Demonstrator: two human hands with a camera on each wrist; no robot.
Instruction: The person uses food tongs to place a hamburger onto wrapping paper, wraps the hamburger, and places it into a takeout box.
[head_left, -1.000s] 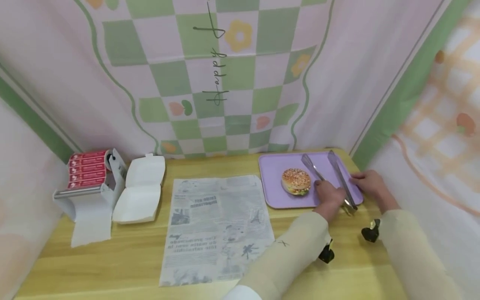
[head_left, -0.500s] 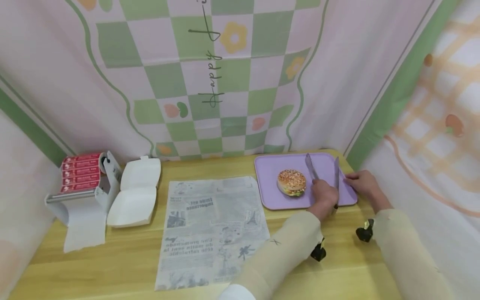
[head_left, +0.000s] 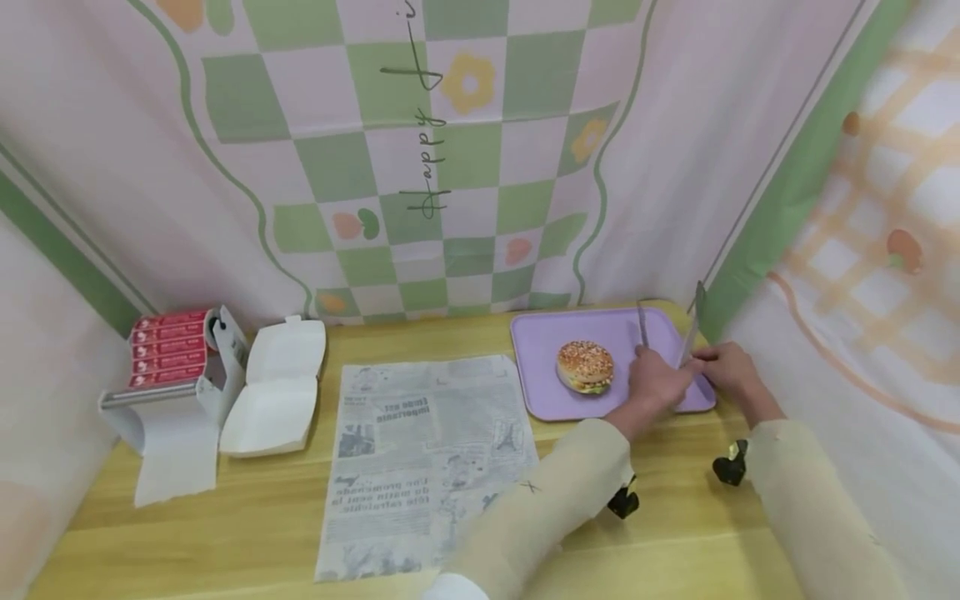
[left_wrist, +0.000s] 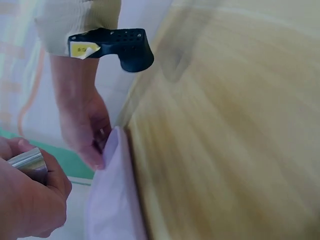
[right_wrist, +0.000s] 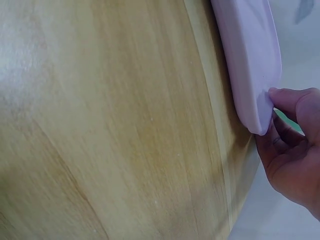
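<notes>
tongs (head_left: 691, 329) partly hidden, wall lettering (head_left: 431, 158) cut off

Wood tbl (head_left: 225, 542) w/ roll dispenser (head_left: 219, 393), wht box (head_left: 273, 408), printed sheet (head_left: 427, 467), purp. tray (head_left: 536, 354)

Dark script on the checkered backdrop (head_left: 432, 167) reads "Happy", running upward, followed by a further word cut off by the top edge. The newsprint-patterned paper (head_left: 420, 458) bears mirrored print: "importante" under a blurred line, and lower down "Une promenade du matin sent la", its next line uncertain. A handwritten "X" marks the left sleeve (head_left: 551, 492). Writing on the red label roll (head_left: 171, 346) and the yellow sticker (left_wrist: 84, 49) is too small to read.
</notes>
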